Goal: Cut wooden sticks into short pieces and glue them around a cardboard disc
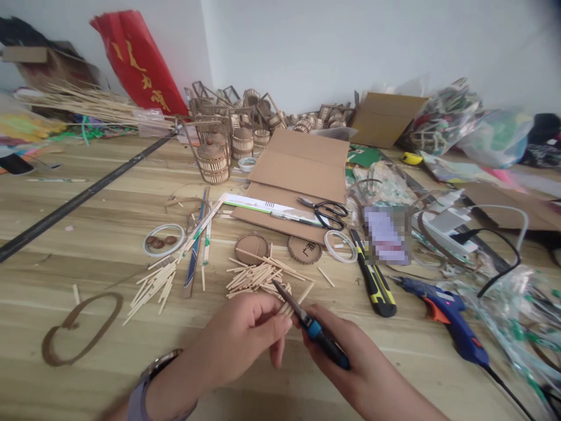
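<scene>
Near the front left corner of the tabletop (65,193) lies a brown cardboard loop (81,327). Further in sits a tape roll (164,240), and just right of it loose pale sticks (153,286) fan out across the wood. At the front edge the left hand (243,339) comes in, a watch (160,359) on its wrist. Its fingers are curled in and the tips are pressed together beside the shaft of the pointed tool (309,324); whether they pinch a stick cannot be told. Just beyond the fingertips lies the stick pile (258,275), near the middle of the tabletop, with two cardboard discs (252,248) behind it. The tool's dark tip slants up to the left over the near side of that pile. The right hand (350,362) is wrapped tightly round the tool's blue-collared handle, fingers closed. Behind, scissors (326,213) rest on a cardboard sheet (302,169). Right of the hands lie a yellow-black knife (374,280) and a blue glue gun (447,316), toward the right edge
</scene>
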Motion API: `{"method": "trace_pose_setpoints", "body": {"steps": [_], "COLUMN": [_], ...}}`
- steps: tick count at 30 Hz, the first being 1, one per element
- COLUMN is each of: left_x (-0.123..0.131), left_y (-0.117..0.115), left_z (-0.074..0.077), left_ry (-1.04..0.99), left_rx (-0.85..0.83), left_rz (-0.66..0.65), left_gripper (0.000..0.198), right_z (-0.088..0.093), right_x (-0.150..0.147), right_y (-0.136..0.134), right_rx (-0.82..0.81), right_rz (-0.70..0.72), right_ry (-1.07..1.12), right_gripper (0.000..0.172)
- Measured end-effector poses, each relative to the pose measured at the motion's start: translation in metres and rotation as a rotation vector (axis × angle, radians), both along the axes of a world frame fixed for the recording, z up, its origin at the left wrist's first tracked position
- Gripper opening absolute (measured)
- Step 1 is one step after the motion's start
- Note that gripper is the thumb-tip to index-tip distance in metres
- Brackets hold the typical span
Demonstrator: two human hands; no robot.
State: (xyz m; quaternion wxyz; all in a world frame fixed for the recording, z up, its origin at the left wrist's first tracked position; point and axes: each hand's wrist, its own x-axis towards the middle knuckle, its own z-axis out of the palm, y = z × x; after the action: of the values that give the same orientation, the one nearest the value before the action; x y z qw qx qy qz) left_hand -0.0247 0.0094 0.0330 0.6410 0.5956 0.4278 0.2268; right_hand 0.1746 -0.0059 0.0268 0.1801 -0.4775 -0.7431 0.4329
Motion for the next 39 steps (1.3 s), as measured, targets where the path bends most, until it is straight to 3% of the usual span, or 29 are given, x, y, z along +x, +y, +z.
{"method": "trace_pose_setpoints", "body": {"steps": [6, 11, 27, 39], "left_x": [0.001, 0.004, 0.003, 0.005], "left_y": [0.0, 0.0, -0.002, -0.001], "left_z": [0.0, -0.002, -0.003, -0.006], "left_ry": [0.002, -0.009, 0.143, 0.092], "left_rx": [-0.002, -0.016, 0.071, 0.07], "left_rz": [0.01, 0.014, 0.013, 0.024], "left_gripper": [0.028, 0.029, 0.035, 0.035], "right_z": [0.003, 0.005, 0.003, -0.005], "right_x": [0.009, 0.014, 0.005, 0.0], "right_y": [0.006, 0.007, 0.005, 0.004], "right_rx": [-0.177, -0.326, -0.121, -0.024], "right_rz": [0.031, 0.03, 0.006, -0.007], "right_ry": [0.1, 0.134, 0.029, 0.02], "right_gripper": [0.043, 0.046, 0.043, 0.024]}}
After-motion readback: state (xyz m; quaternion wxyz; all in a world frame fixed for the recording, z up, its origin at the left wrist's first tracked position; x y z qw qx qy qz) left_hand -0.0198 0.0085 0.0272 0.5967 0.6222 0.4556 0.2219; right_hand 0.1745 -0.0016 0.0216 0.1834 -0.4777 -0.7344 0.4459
